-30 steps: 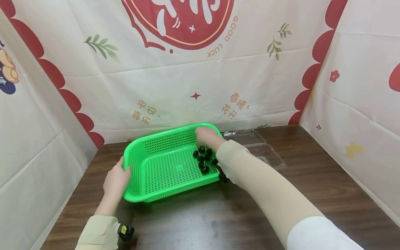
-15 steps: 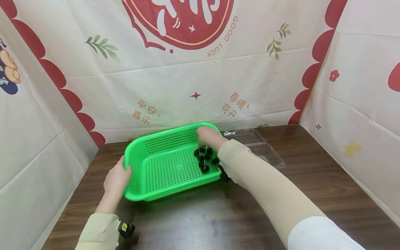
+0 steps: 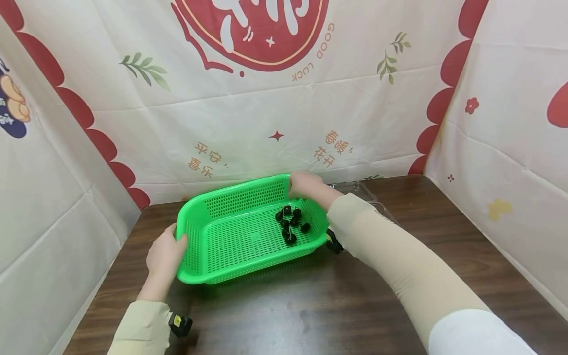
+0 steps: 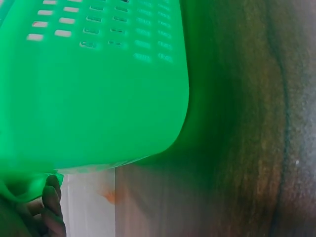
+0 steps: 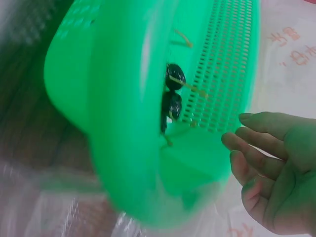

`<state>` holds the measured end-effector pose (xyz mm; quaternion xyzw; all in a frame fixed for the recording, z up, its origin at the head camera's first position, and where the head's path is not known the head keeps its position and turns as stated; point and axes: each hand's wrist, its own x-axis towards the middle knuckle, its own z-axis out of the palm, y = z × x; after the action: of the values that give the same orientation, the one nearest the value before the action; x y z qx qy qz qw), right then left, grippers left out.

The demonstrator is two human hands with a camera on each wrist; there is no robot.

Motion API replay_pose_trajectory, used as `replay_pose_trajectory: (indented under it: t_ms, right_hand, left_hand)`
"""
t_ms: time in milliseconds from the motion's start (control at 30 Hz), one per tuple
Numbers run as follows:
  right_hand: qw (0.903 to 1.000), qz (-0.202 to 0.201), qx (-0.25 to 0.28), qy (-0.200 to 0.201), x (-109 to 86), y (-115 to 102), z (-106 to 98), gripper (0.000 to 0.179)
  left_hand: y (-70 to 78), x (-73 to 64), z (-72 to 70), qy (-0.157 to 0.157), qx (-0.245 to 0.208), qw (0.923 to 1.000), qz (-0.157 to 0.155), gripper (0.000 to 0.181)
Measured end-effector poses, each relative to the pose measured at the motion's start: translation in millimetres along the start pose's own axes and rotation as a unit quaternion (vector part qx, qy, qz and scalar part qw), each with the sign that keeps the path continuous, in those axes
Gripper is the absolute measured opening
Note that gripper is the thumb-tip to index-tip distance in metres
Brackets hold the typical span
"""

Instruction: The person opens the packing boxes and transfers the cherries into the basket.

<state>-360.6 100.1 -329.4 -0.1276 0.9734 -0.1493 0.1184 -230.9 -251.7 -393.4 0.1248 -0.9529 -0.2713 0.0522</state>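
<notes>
A green plastic basket (image 3: 230, 276) with slotted walls stands tilted on the table. My left hand (image 3: 166, 254) grips its left rim, thumb on top; in the left wrist view some fingers (image 4: 52, 202) curl at the rim's edge. Several dark cherries (image 3: 290, 224) with thin stems lie in the basket's right part. Over the back right corner is my right hand (image 3: 308, 186). In the right wrist view that right hand (image 5: 276, 168) has loosely bent fingers and holds nothing, close to the rim. Two dark cherries (image 5: 173, 91) show past the rim there.
A clear plastic box (image 3: 355, 190) lies behind the basket at the right, partly hidden by the right arm. The brown wooden table (image 3: 284, 315) reaches to a printed cloth (image 3: 248, 113) at the back and sides.
My right hand has moved from the cherries up and to the right, towards the basket's right end. The cherries now show uncovered. My left hand stays on the rim.
</notes>
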Motion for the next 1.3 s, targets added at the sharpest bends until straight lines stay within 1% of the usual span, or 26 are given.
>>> replay_pose_trajectory:
  t_ms: [133,167,233,267,300,400,467,533,633,700,800,933,1033,1133,1200,1300]
  right_hand:
    - [0.9989,-0.015,0.039,0.023,-10.7,11.8,-6.9,0.007]
    - [0.9982,-0.016,0.051,0.028,-13.5,15.0,-8.5,0.008]
    - [0.9964,-0.021,0.072,0.041,-18.3,21.8,-10.8,0.018]
    - [0.9955,-0.022,0.079,0.046,-20.1,25.5,-11.7,0.019]
    - [0.9946,-0.028,0.086,0.052,-21.3,29.3,-12.5,0.018]
    - [0.9921,-0.036,0.096,0.072,-25.4,38.9,-12.8,0.022]
    - [0.9908,-0.037,0.101,0.083,-29.2,43.9,-12.5,0.026]
    - [0.9895,-0.033,0.1,0.099,-34.8,48.5,-11.3,0.026]
    - [0.988,-0.03,0.091,0.121,-47.1,56.7,-10.2,0.027]
    - [0.9866,-0.036,0.083,0.135,-57.2,63.4,-8.6,0.027]
    - [0.9831,-0.043,0.088,0.155,-74.0,72.3,-4.3,0.028]
    - [0.9776,-0.042,0.104,0.178,-95.4,80.0,2.6,0.029]
    - [0.974,-0.046,0.106,0.195,-107.3,82.6,5.8,0.031]
    - [0.9709,-0.055,0.103,0.209,-116.1,84.1,8.3,0.032]
    - [0.9692,-0.058,0.096,0.219,-121.0,85.1,10.7,0.03]
    - [0.9662,-0.069,0.075,0.237,-129.5,88.3,15.5,0.027]
  left_hand:
    - [-0.4,-0.7,-2.1,0.011,-0.013,0.9999,-0.003,0.055]
    - [-0.2,-0.9,-3.0,0.012,-0.017,0.9998,-0.004,0.056]
    - [-0.2,-1.0,-4.7,0.01,-0.029,0.9995,-0.004,0.057]
    - [-0.1,-1.0,-5.7,0.007,-0.036,0.9993,-0.003,0.058]
    - [-0.2,-0.9,-6.6,0.002,-0.044,0.999,-0.003,0.058]
    - [-0.3,-0.1,-9.7,-0.023,-0.06,0.9979,0.002,0.061]
    - [0.0,1.1,-11.9,-0.037,-0.067,0.9971,0.006,0.062]
    - [0.8,1.9,-13.5,-0.052,-0.073,0.9959,0.009,0.064]
    - [2.8,2.2,-13.4,-0.075,-0.086,0.9934,0.009,0.065]
    - [4.3,1.5,-12.1,-0.089,-0.092,0.9917,0.004,0.065]
    - [6.3,0.5,-10.9,-0.101,-0.094,0.9904,0.001,0.066]
    - [9.0,-0.2,-11.5,-0.118,-0.075,0.9901,0.014,0.067]
    - [12.4,-1.6,-13.5,-0.12,-0.039,0.9913,0.036,0.068]
    - [18.4,-5.3,-15.6,-0.106,0.001,0.9926,0.058,0.069]
    - [24.9,-9.2,-16.6,-0.094,0.024,0.9927,0.071,0.07]
    - [34.7,-18.0,-15.4,-0.072,0.043,0.9921,0.093,0.069]
